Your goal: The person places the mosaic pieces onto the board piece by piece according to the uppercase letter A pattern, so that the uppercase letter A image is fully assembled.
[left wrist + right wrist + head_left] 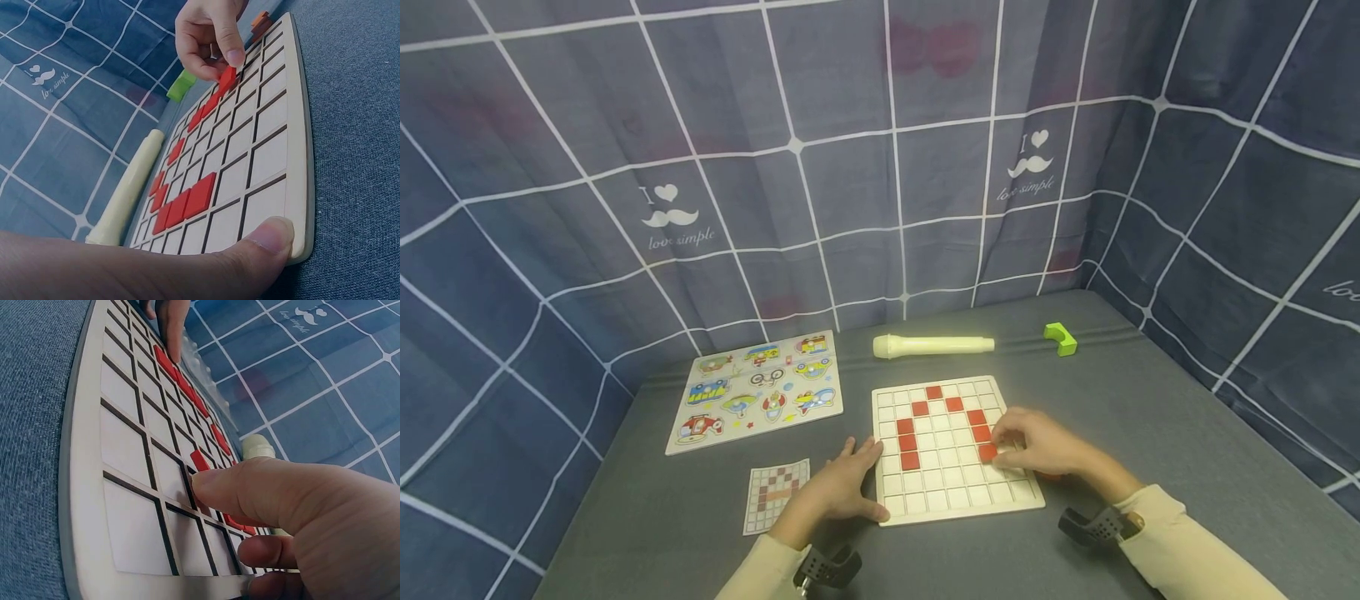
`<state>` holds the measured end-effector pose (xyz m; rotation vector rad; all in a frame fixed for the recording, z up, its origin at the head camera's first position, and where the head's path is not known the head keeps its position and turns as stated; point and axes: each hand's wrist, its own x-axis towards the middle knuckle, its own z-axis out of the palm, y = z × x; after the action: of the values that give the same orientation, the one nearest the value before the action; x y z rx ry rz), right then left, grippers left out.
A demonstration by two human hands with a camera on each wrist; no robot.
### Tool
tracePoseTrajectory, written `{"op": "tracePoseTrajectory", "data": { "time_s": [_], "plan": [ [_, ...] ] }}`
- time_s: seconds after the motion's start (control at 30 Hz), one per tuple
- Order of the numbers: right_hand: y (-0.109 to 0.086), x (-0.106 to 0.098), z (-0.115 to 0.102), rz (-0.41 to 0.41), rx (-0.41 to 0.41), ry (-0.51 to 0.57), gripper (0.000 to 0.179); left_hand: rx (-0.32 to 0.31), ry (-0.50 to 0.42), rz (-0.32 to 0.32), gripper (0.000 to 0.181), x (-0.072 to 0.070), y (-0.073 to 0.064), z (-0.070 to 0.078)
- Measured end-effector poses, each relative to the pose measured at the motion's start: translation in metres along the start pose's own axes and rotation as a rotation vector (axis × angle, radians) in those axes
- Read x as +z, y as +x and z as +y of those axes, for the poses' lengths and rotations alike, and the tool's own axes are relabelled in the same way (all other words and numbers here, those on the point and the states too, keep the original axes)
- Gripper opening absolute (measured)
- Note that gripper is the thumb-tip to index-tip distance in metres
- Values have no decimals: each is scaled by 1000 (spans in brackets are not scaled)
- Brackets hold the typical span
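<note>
A white grid board (947,497) lies on the table with several red square tiles (907,442) in its cells, set in two slanting lines meeting at the top. My right hand (1037,442) is over the board's right side, pinching a red tile (228,80) between thumb and fingers. That tile stands tilted at its cell, at the lower end of the right line. My left hand (842,483) rests at the board's left edge, its thumb on the lower left corner and its fingers spread. Left of it lies a pattern card (756,512) with a printed grid.
A wooden vehicle puzzle board (752,425) lies at the back left. Behind the grid board is a cream microphone-shaped stick (932,346), with a green curved block (1062,339) farther right. Something red (1051,477) shows partly under my right wrist. Checked curtains enclose the table.
</note>
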<state>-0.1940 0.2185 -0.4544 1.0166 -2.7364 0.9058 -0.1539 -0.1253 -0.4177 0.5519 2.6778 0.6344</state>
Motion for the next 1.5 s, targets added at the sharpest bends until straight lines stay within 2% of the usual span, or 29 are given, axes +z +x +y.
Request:
{"op": "tracePoseTrajectory", "data": {
  "time_s": [0.5, 1.5],
  "plan": [
    [0, 0, 1, -5, 25, 6, 25, 15, 11, -4, 100, -1, 1, 0],
    [-1, 3, 1, 5, 44, -24, 22, -5, 4, -14, 100, -2, 0, 2]
  ]
}}
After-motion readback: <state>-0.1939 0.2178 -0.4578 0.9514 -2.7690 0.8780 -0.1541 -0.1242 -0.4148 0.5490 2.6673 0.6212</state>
